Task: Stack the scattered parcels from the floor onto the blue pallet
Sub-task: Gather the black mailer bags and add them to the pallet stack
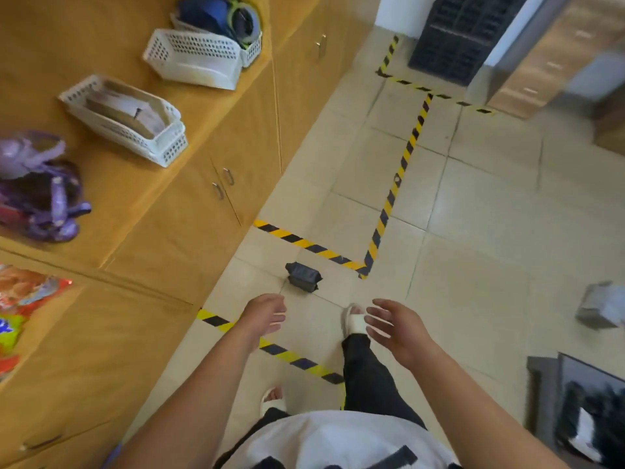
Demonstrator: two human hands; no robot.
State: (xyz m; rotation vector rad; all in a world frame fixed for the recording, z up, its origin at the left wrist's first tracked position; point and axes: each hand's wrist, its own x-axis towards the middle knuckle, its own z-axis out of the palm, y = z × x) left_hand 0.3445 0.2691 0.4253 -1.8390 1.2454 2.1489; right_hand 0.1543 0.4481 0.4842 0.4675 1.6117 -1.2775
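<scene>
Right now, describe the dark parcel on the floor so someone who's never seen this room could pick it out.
From the yellow cabinets on the left, drop to the floor tiles where the yellow-black tape turns a corner. The dark parcel lies just left of that corner, ahead of the person's front foot. It is small and near-black; the other loose parcel, far right, is pale grey.
</scene>
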